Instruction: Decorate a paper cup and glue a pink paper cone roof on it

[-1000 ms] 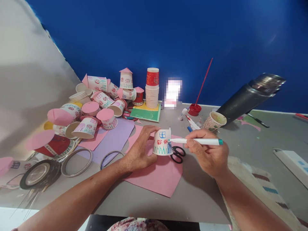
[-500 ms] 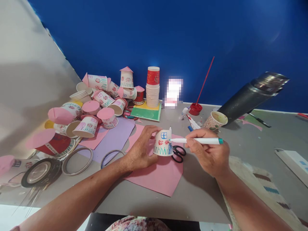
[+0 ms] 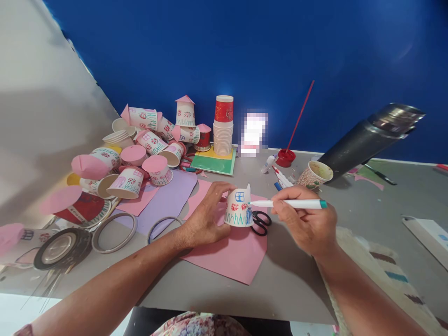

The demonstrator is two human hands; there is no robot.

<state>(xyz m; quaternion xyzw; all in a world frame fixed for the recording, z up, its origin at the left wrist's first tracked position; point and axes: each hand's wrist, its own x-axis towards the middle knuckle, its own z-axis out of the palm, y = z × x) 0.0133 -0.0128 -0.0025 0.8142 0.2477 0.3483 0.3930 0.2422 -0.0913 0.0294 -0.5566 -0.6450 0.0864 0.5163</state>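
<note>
My left hand (image 3: 205, 219) grips the left side of an upside-down white paper cup (image 3: 235, 213). A blue window, red flowers and green grass strokes are drawn on the cup, with blue marks low on its right side. In my right hand (image 3: 306, 217) is a white marker (image 3: 294, 204) with a green end. Its tip meets the cup's right side near the red flowers, though actual contact is hard to tell. Pink paper (image 3: 227, 261) lies under the cup, and black-handled scissors (image 3: 261, 223) rest just to its right.
Decorated cups with pink paper roofs (image 3: 155, 164) pile up at the left. A cup stack (image 3: 223, 135) stands on green and yellow packs at the back. Tape rings (image 3: 115, 233) lie front left. Rightward are a patterned cup (image 3: 315, 175), loose markers (image 3: 282, 177) and a leaning black flask (image 3: 364, 140).
The whole view has shifted slightly. My hands, the cup and the marker keep nearly the same positions relative to each other.
</note>
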